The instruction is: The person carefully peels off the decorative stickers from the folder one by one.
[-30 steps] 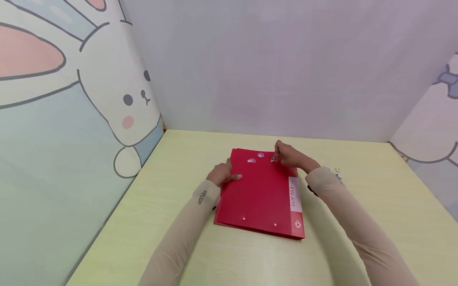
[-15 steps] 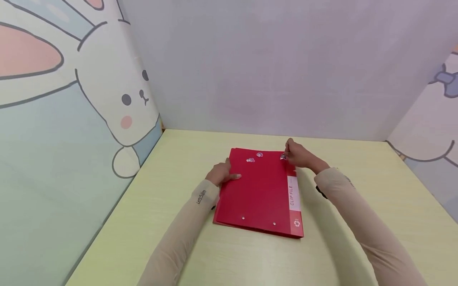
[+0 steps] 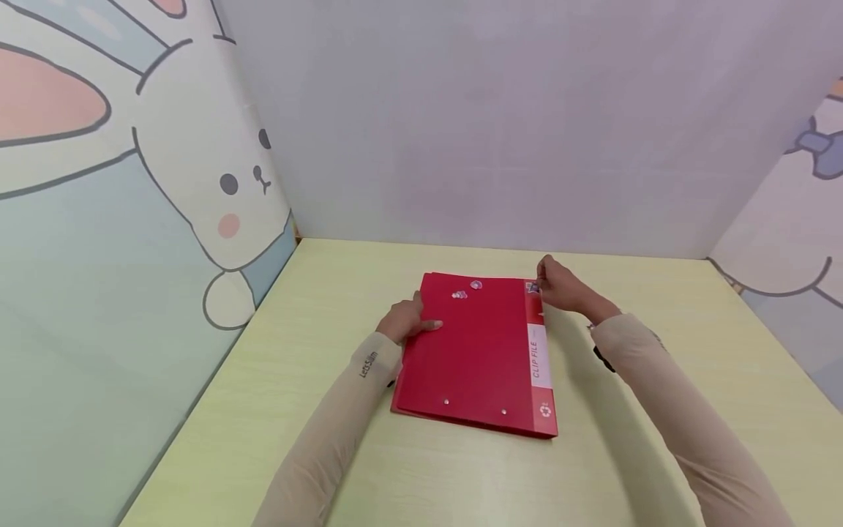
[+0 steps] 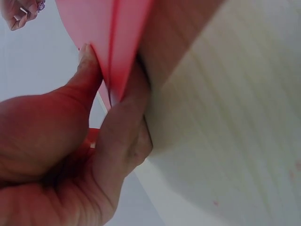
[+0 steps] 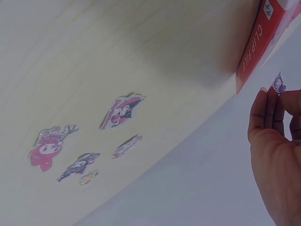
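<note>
Left sleeve [image 3: 339, 424] and right sleeve [image 3: 685, 424]: long, beige, of one plain fabric, each narrowing from the forearm to the wrist, with soft creases along its length. Lettering [image 3: 368, 364], small, dark and slanted, is set on the left sleeve near the cuff and appears to read "LetsSlim". A black fitting [image 3: 603, 359] protrudes from beneath the right sleeve close to the wrist; its details are too small to make out. A dark piece [image 3: 391, 383], mostly hidden, shows at the left cuff's inner edge. Beyond the cuffs, the left hand [image 3: 400, 320] and right hand [image 3: 563, 285] are bare.
</note>
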`<state>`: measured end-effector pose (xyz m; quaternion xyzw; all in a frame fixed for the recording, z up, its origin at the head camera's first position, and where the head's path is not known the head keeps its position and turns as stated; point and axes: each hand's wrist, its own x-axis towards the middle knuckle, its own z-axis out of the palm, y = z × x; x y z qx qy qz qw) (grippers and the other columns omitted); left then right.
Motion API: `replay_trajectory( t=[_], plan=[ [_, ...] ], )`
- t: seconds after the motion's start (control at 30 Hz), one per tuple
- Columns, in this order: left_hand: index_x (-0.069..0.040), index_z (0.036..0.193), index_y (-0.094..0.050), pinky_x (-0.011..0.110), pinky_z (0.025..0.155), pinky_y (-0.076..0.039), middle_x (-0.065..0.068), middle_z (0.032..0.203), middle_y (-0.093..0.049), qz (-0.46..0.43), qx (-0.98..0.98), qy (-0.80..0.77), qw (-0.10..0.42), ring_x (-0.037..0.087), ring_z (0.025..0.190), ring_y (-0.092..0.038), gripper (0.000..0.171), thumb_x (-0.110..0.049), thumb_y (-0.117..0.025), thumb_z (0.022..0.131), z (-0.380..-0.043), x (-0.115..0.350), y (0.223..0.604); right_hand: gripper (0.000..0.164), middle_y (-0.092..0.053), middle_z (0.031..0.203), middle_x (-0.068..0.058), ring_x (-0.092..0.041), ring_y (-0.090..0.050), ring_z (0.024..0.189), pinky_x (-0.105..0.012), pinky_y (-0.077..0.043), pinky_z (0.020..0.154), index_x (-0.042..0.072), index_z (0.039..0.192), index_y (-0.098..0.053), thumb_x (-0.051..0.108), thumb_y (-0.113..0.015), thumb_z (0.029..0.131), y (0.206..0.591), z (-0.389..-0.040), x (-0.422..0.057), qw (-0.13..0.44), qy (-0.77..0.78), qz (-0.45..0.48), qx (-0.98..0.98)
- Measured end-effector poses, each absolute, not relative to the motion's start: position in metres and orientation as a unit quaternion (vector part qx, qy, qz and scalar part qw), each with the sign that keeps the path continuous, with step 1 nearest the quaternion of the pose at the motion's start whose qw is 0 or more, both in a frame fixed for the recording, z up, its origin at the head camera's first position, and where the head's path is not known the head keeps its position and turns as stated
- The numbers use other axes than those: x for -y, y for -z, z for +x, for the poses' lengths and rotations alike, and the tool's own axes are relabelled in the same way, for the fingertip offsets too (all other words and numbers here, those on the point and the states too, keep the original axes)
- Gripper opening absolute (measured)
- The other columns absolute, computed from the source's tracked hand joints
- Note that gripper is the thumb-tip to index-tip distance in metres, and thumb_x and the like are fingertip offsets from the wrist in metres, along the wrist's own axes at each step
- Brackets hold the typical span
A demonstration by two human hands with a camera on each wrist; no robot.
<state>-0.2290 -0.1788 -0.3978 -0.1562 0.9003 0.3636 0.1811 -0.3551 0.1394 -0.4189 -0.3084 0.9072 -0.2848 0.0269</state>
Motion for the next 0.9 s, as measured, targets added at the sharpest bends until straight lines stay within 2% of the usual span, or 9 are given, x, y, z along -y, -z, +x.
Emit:
replay_trajectory(
  t=[0.17,0.37,0.57,0.67,0.9],
  plan=[
    [-0.011,0.161,-0.011,0.03,0.081,-0.056,0.014,0.11,-0.06,-0.155,-0.905,-0.35,0.185,0.023,0.09,-0.063,0.102,-0.031,-0.078,0.086,-0.231,0.179,0.399,0.014,-0.051,0.092,-0.018,-0.023,-0.047,0.078,-0.034,-0.042,0.068,-0.005,0.107,-0.043,0.001,-0.051,0.097,0.419,-0.353,-0.148,0.022,0.299,-0.3,-0.906],
    [-0.01,0.161,-0.011,0.031,0.081,-0.056,0.015,0.11,-0.059,-0.153,-0.911,-0.333,0.189,0.023,0.091,-0.062,0.101,-0.032,-0.076,0.087,-0.232,0.179,0.399,0.018,-0.053,0.099,-0.019,-0.026,-0.05,0.084,-0.034,-0.046,0.071,-0.005,0.112,-0.046,0.005,-0.051,0.098,0.42,-0.353,-0.157,0.035,0.301,-0.271,-0.914],
    [-0.009,0.16,-0.011,0.032,0.083,-0.055,0.015,0.109,-0.06,-0.142,-0.92,-0.312,0.188,0.022,0.09,-0.062,0.101,-0.035,-0.075,0.087,-0.232,0.179,0.4,0.021,-0.054,0.106,-0.023,-0.032,-0.053,0.094,-0.044,-0.05,0.082,-0.007,0.113,-0.052,0.004,-0.053,0.096,0.423,-0.35,-0.168,0.029,0.285,-0.277,-0.917],
    [-0.009,0.16,-0.011,0.032,0.083,-0.054,0.014,0.109,-0.06,-0.141,-0.92,-0.315,0.186,0.022,0.09,-0.062,0.101,-0.035,-0.076,0.087,-0.231,0.18,0.4,0.022,-0.054,0.106,-0.024,-0.033,-0.055,0.095,-0.047,-0.05,0.083,-0.009,0.115,-0.054,0.002,-0.051,0.097,0.424,-0.348,-0.174,0.022,0.277,-0.286,-0.917],
    [-0.011,0.16,-0.012,0.03,0.081,-0.053,0.013,0.107,-0.062,-0.154,-0.911,-0.337,0.179,0.022,0.087,-0.063,0.103,-0.033,-0.078,0.085,-0.231,0.18,0.401,0.025,-0.053,0.102,-0.023,-0.032,-0.052,0.093,-0.042,-0.048,0.079,-0.009,0.118,-0.059,-0.004,-0.048,0.096,0.421,-0.342,-0.188,0.016,0.25,-0.293,-0.923]
  ],
)
